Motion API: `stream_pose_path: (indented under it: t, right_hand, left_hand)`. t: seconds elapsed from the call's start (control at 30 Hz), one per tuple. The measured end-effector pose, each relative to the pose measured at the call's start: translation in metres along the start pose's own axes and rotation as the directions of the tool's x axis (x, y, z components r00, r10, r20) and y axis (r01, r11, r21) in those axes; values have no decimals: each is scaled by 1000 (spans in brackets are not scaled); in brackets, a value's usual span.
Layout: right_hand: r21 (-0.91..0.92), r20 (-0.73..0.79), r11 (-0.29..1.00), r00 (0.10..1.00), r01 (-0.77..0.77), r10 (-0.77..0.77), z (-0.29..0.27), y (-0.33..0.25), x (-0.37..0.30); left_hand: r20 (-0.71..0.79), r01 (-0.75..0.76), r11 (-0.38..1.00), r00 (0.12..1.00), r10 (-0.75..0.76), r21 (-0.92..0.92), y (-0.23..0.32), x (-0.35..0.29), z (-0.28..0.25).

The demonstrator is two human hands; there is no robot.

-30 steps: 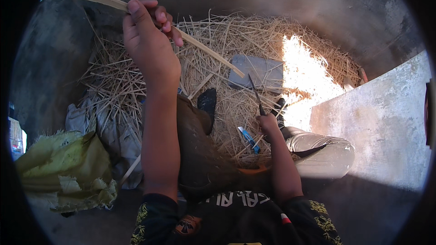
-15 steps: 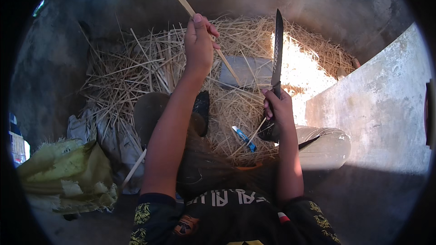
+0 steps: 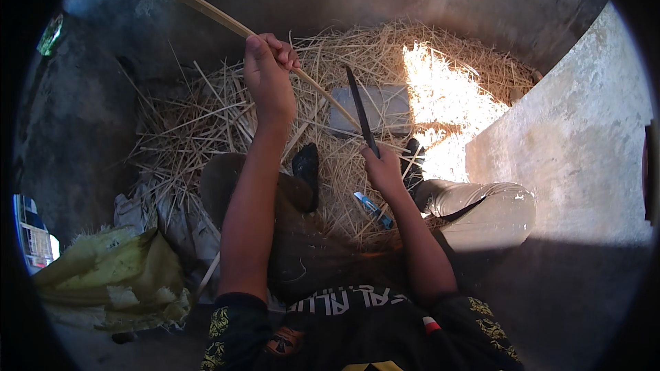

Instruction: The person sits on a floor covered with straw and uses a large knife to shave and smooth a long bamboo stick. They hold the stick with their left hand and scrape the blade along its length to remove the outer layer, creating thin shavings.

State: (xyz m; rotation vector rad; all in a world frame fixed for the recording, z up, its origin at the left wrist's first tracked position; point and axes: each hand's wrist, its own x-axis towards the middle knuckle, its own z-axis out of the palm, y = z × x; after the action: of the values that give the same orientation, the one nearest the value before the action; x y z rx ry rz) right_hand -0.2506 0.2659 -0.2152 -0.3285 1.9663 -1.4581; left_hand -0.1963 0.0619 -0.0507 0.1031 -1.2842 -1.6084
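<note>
A long, pale split strip of what looks like bamboo slants from the upper left down toward the middle. My left hand is closed around it, and its lower end reaches the grey block. In my right hand is the dark handle of a long knife, its narrow blade pointing up and slightly left. The blade lies close beside the strip's lower end; whether they touch I cannot tell. Below my right hand, a blue utility knife rests on the shavings.
A heap of straw-like shavings covers the floor around the block, with bright sunlight on its right. A torn yellow-green sack lies at the left. Concrete walls stand behind and at the right. My legs bend on both sides.
My right hand has moved left, and the knife has tilted left toward the strip. My left hand has shifted left and slightly down, so the strip slants more flatly.
</note>
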Motion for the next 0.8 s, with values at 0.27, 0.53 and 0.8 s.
stream_pose_path:
  t: [0.27, 0.53, 0.8]
  right_hand:
    - [-57, -160, 987, 974, 151, -159, -6, -6, 0]
    - [169, -376, 865, 842, 473, -387, 14, 35, 22]
    - [-434, -332, 873, 862, 222, -384, -12, 41, 39]
  left_hand:
    - [-47, -119, 988, 991, 124, 99, -23, -6, 7]
    - [43, -81, 987, 996, 76, 139, -14, -7, 15]
    - [44, -105, 988, 994, 100, 116, -19, -10, 15]
